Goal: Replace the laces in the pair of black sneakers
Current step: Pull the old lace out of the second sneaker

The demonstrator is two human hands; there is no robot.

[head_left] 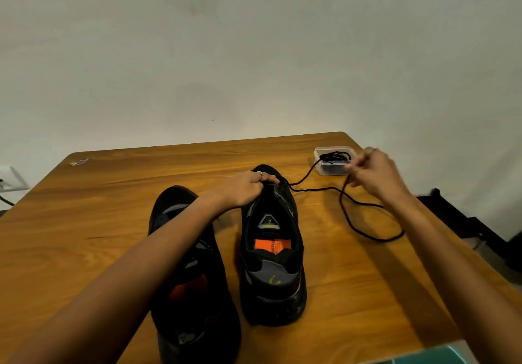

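My left hand [245, 187] grips tongue of right black sneaker [272, 250] on wooden table [113, 194]. My right hand [372, 174] pinches thin black lace [347, 211] beside clear plastic tub [333, 163]; left black sneaker [189, 279] alongside.

A: Left hand [245, 188]?
B: Forearm reaching forward across centre, knuckles up, fingers curled down and gripping; ring on one finger.
A: Right hand [374, 173]?
B: Extended farther right, slightly blurred, back of hand up, fingers [356, 165] bunched in a pinch; ring visible too.
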